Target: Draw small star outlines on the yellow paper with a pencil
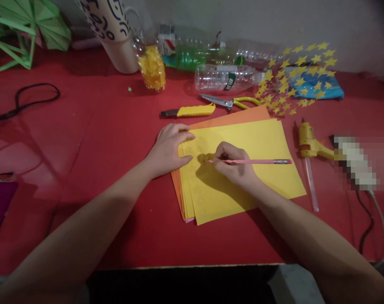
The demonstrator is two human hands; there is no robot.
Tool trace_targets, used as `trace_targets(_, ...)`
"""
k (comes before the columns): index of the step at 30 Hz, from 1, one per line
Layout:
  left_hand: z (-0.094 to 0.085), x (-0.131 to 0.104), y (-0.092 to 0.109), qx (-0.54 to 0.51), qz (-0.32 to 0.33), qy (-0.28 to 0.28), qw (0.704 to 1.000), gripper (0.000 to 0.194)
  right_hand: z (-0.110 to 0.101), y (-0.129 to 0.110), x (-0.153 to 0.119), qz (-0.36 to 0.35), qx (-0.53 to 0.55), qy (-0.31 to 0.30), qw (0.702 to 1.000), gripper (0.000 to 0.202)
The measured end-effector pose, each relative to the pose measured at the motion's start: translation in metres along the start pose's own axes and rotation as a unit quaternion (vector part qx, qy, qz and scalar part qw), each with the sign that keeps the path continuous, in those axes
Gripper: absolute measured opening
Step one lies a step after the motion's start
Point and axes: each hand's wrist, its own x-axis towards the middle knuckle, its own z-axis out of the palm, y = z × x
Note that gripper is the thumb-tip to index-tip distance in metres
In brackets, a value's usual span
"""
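Note:
A pink pencil point(258, 161) is gripped in my right hand point(234, 162), its tip at the top sheet of yellow paper point(258, 139) and its eraser end pointing right. Faint pencil outlines run down the left side of that sheet. My left hand point(171, 147) lies with fingers spread on the left edge of the paper stack. Orange paper point(232, 119) shows from under the yellow sheets at the back and left. Just behind the stack lie a yellow utility knife point(194, 110) and yellow-handled scissors point(223, 102).
Plastic bottles point(223, 78) lie along the wall, near a jar of yellow pieces point(152, 69) and a patterned tumbler point(118, 46). Yellow stars point(283, 86) cluster at back right. A yellow glue gun point(307, 141) and corded power strip point(356, 162) sit right; a black cord point(36, 99) lies left.

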Motion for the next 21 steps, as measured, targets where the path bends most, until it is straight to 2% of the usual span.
trace_targets(21,0.0011,-0.0002,0.0000,0.001,0.004,0.004,1.000,0.041,0.0034,-0.0022,-0.0002,0.021,0.006,-0.018,1.000,0.017)
